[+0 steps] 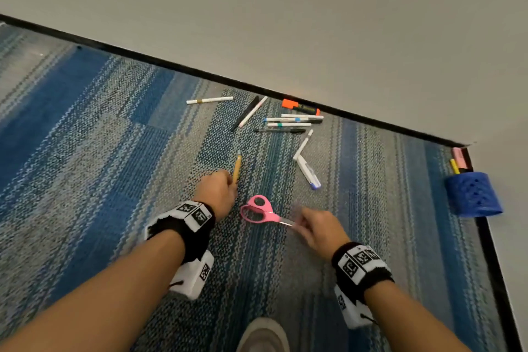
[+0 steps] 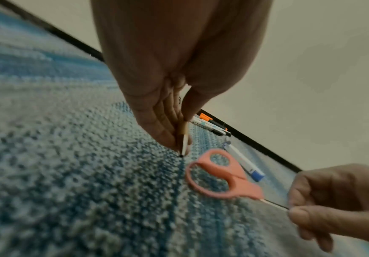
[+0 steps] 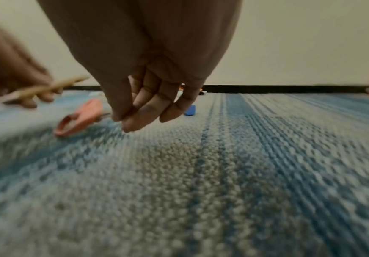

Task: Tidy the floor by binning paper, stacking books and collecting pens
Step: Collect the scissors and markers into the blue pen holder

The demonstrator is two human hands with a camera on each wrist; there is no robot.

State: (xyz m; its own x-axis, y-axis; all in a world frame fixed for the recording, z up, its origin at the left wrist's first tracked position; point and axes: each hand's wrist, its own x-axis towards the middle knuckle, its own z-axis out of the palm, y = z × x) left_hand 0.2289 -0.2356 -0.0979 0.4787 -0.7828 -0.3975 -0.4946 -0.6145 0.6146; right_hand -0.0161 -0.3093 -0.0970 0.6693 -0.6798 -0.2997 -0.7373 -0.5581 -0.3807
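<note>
My left hand pinches a yellow pencil by its lower end; in the left wrist view the pencil stands tip-down on the carpet between thumb and fingers. My right hand pinches the blade tip of the pink scissors, whose handles lie on the carpet. Several pens and markers lie scattered by the wall, with an orange highlighter and a blue-capped marker. A blue pen cup stands in the corner at right.
A black skirting strip runs along the grey wall behind the pens. My shoe is at the bottom middle. A lone white pen lies to the left of the pile. The pen cup holds a yellow and a pink marker.
</note>
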